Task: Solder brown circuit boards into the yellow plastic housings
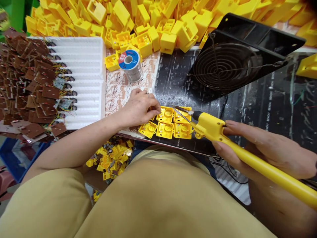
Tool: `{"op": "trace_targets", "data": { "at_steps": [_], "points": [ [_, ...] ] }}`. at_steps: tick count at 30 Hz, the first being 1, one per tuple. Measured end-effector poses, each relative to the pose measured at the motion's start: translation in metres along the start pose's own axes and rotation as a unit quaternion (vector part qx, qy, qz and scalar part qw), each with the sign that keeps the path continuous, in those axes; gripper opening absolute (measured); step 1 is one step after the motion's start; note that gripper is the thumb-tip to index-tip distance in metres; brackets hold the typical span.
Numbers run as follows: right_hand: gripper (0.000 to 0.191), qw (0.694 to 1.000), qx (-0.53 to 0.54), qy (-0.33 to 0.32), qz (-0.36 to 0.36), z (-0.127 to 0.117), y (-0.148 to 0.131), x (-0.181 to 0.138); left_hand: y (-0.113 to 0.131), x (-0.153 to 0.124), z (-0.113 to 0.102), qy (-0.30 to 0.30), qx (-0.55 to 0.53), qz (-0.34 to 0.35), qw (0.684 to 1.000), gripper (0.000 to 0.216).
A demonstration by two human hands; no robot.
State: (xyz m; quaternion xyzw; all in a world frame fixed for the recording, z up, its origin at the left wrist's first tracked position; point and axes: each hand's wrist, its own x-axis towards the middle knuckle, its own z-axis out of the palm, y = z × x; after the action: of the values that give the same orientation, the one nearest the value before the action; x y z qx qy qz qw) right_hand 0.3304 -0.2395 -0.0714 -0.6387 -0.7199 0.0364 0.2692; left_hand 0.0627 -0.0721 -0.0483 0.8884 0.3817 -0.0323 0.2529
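- Tabletop: one, black, carrying the pieces before you.
- Heap of yellow housings: one, running along the back; pieces are overlapping too much to count. A knock could be sending some sliding toward you.
- White foam tray: one, sitting at your left; brown circuit boards are covering its left side, too many to count. Your forearm could be snagging their wires if it swings wide.
- Black fan: one, standing at the right, beyond the iron.
- Soldering iron: one, yellow, lying in your right hand.
- Hands: two. Your right hand is closing thumb and fingers around the handle; your left hand is bending over the upper-left shell, thumb and forefinger close together. Whether they are pinching anything, you cannot tell from here.
- Solder spool: one, standing just in front of the heap.
- Yellow shells: six, forming two rows of three near the front edge, one partly hidden by your left hand. A careless nudge could be pushing the front row off.
- Iron tip: one, hovering at the upper-right shell; if hot, a leftward slip could be burning your left fingers or melting plastic.
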Motion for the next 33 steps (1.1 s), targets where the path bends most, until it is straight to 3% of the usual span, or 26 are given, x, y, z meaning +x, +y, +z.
{"op": "trace_targets", "data": {
  "at_steps": [4,7,11,15,18,22,27,33],
  "points": [
    [0.036,0.997,-0.011,0.034,-0.065,-0.002,0.000,0.002,0.001,-0.004,-0.001,-0.001,-0.033,0.000,0.999,0.013],
    [0.036,0.997,-0.012,0.017,-0.068,-0.004,0.002,0.002,0.001,-0.010,0.000,0.032,-0.042,0.017,0.998,0.013],
    [0.037,0.994,-0.005,0.029,-0.105,-0.006,0.001,0.007,-0.002,-0.014,0.007,0.079,-0.014,0.032,0.996,0.019],
    [0.044,0.985,-0.001,0.062,-0.159,-0.010,-0.005,0.017,-0.004,-0.014,0.012,0.077,0.032,0.062,0.995,0.021],
    [0.028,0.987,-0.013,0.058,-0.151,-0.011,-0.006,0.018,-0.003,-0.015,0.012,0.078,0.051,0.079,0.993,0.023],
    [0.021,0.986,-0.012,0.068,-0.152,-0.010,-0.006,0.016,-0.003,-0.016,0.010,0.070,0.033,0.074,0.994,0.023],
    [0.028,0.986,0.022,0.037,-0.159,-0.009,-0.005,0.015,-0.004,-0.015,0.010,0.047,0.026,0.067,0.996,0.022],
    [0.035,0.988,0.066,0.019,-0.138,-0.012,0.001,0.008,-0.003,-0.015,0.008,0.062,0.039,0.061,0.995,0.020]
  ]
}}
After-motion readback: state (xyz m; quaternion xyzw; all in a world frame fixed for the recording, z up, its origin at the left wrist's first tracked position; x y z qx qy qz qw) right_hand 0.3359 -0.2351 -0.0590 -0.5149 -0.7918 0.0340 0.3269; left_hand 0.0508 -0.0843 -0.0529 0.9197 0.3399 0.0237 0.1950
